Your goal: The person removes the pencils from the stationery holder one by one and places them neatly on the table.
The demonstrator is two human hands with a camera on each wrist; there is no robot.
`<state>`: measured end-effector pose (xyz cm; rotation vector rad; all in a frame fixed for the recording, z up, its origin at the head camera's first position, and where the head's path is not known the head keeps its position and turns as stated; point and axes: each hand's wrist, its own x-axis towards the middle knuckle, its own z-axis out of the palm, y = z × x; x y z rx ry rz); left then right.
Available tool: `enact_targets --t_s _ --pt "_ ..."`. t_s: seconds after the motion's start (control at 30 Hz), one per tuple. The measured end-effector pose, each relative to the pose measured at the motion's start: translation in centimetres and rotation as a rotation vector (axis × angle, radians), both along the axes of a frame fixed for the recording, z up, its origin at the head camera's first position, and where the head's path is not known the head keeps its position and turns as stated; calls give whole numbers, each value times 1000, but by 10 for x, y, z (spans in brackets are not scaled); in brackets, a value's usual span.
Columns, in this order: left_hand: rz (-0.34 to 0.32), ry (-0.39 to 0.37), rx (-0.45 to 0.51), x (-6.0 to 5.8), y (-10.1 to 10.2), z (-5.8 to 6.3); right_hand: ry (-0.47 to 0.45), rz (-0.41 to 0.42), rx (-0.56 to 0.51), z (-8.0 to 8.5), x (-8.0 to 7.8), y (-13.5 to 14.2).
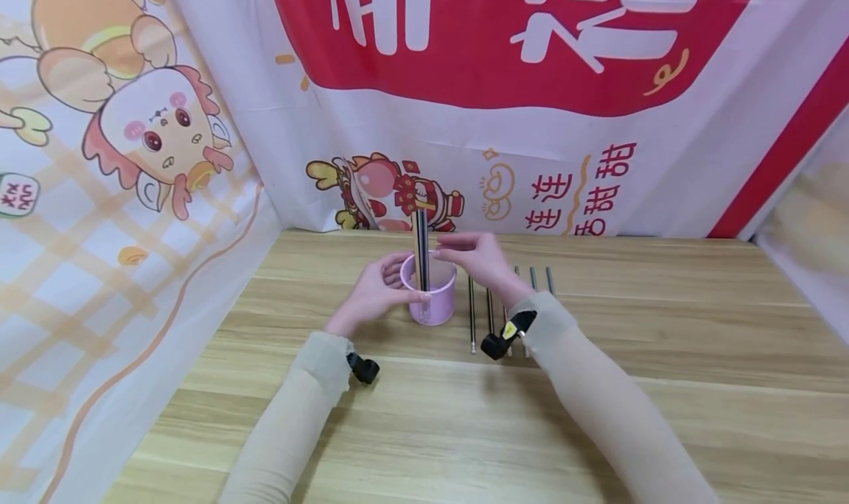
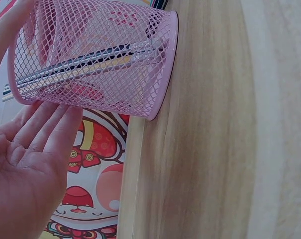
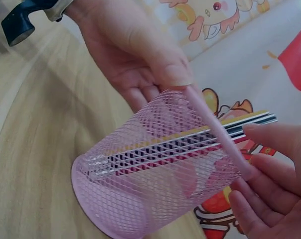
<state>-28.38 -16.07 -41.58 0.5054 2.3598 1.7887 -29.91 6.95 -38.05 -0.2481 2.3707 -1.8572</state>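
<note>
A pink mesh pen holder (image 1: 434, 314) stands upright on the wooden table. Several pencils (image 1: 421, 250), gold, black and silver, lean together inside it, their upper ends above the rim. My left hand (image 1: 378, 290) holds the holder from the left, thumb at the near side and fingers behind; the left wrist view shows those fingers (image 2: 51, 129) against the mesh. At the right of the rim is my right hand (image 1: 477, 257). Its fingers (image 3: 262, 191) touch the rim's outside, and its thumb reaches over the opening near the pencils, apparently without gripping them.
Several more pencils (image 1: 472, 316) lie in a row on the table (image 1: 424, 423), right of the holder and partly under my right forearm. A printed cloth (image 1: 504, 128) hangs behind the table's far edge, and another (image 1: 133, 283) covers the left side.
</note>
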Motion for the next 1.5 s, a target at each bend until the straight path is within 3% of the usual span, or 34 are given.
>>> enact_targets --t_s 0.4,0.63,1.5 --pt "6 0 -3 0 0 -1 31 -44 -69 -18 -9 -17" --pt "15 -6 -15 -1 0 -1 4 -71 -89 -15 -7 -21" --pt "10 5 -25 -1 -1 -1 32 -161 -159 -17 -11 -20"
